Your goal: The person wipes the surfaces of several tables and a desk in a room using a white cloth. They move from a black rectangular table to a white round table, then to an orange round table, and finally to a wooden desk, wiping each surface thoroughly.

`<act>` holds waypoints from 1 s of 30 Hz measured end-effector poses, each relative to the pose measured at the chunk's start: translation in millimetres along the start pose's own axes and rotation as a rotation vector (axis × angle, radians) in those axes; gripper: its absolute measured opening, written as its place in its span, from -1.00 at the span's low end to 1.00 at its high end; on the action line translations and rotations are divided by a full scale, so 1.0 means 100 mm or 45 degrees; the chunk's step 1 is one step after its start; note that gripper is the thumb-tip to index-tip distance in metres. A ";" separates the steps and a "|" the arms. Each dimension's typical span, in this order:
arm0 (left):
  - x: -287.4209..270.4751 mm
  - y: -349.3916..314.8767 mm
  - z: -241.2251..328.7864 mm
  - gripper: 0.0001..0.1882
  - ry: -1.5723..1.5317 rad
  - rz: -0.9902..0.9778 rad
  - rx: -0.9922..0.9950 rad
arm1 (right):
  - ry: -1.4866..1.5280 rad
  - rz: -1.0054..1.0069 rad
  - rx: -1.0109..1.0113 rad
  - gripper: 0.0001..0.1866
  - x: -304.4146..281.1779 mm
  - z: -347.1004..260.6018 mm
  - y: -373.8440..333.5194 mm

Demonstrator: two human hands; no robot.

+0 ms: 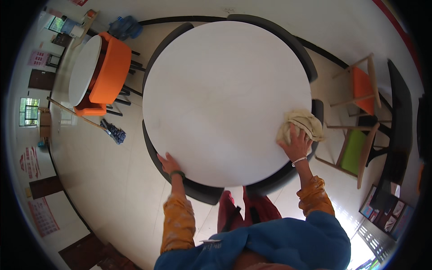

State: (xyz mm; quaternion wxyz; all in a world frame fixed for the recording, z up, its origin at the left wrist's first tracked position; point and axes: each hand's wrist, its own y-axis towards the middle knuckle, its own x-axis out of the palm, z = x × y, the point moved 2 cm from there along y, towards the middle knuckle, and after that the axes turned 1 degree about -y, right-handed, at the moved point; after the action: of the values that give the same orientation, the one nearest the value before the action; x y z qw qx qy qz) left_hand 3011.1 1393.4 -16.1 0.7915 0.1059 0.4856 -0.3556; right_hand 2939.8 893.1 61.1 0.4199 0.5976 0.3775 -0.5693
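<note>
A round white table (216, 103) fills the middle of the view. My right hand (297, 145) presses down on a crumpled beige cloth (302, 123) at the table's right edge, its fingers gripping the fabric. Part of the cloth hangs slightly past the rim toward a dark chair back. At the near left rim rests my left hand (170, 165), fingers spread and holding nothing. It wears a dark band at the wrist; a light bracelet circles the right wrist.
Dark curved chairs (204, 192) ring the table closely. On the left are orange chairs (110, 69), a smaller round table (84, 69) and a mop (114, 132) on the floor. A green-seated wooden chair (353, 150) and an orange-seated one (362, 90) stand at right.
</note>
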 end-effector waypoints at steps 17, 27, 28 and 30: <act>-0.17 -0.22 0.26 -0.42 -0.136 0.073 0.132 | 0.066 0.178 -0.800 -0.51 0.70 -3.95 3.91; -0.06 -0.07 -0.11 -0.50 -0.845 0.143 -0.071 | 0.774 -0.240 -2.026 -0.78 0.24 -3.98 0.40; -0.06 -0.06 -0.17 -0.50 -0.818 0.160 -0.083 | 0.832 -0.268 -1.992 -0.78 0.18 -3.59 0.21; -0.03 -0.08 -0.23 -0.52 -0.689 0.157 -0.081 | 1.044 -0.278 -1.834 -0.80 0.21 -2.64 0.08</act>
State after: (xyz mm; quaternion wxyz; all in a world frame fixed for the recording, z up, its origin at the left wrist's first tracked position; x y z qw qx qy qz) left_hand 2989.4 1401.0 -23.3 0.9155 0.0115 0.2601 -0.3067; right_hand 3044.8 1135.5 40.9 0.4712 0.3028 0.8276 0.0362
